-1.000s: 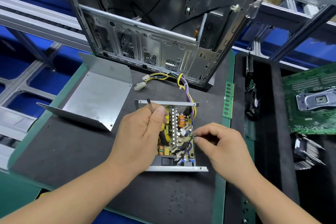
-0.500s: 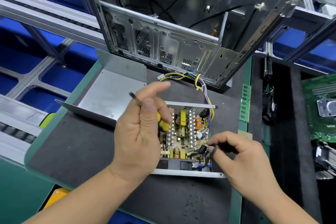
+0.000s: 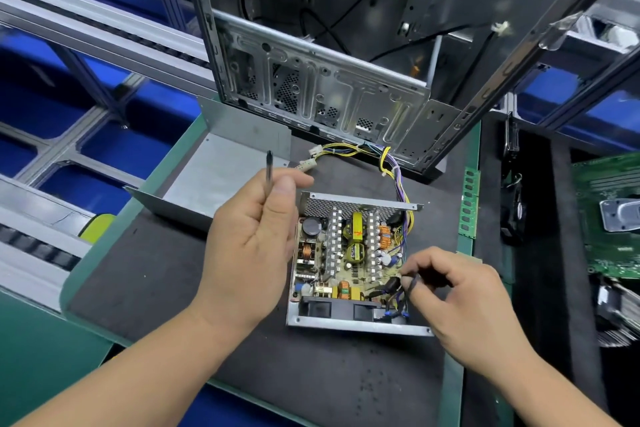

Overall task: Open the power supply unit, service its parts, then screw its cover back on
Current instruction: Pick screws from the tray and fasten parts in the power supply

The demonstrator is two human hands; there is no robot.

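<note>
The open power supply unit (image 3: 349, 260) lies on the dark mat with its circuit board, heat sinks and coils exposed. Its bent metal cover (image 3: 221, 177) rests off to the left. My left hand (image 3: 252, 246) holds a screwdriver (image 3: 269, 166), shaft pointing up, just left of the unit. My right hand (image 3: 460, 302) pinches a dark wire (image 3: 410, 286) at the board's right front corner. A bundle of yellow and purple cables (image 3: 394, 166) runs from the unit toward the computer case.
An empty computer case (image 3: 329, 80) stands upright behind the unit. A green memory stick (image 3: 469, 201) lies on the mat's right edge. A tray to the right holds a motherboard (image 3: 613, 215), a fan (image 3: 516, 211) and a heat sink (image 3: 620, 315).
My left hand has lifted off the board and moved left with the screwdriver, uncovering the board. My right hand stays at the right front corner on the wire.
</note>
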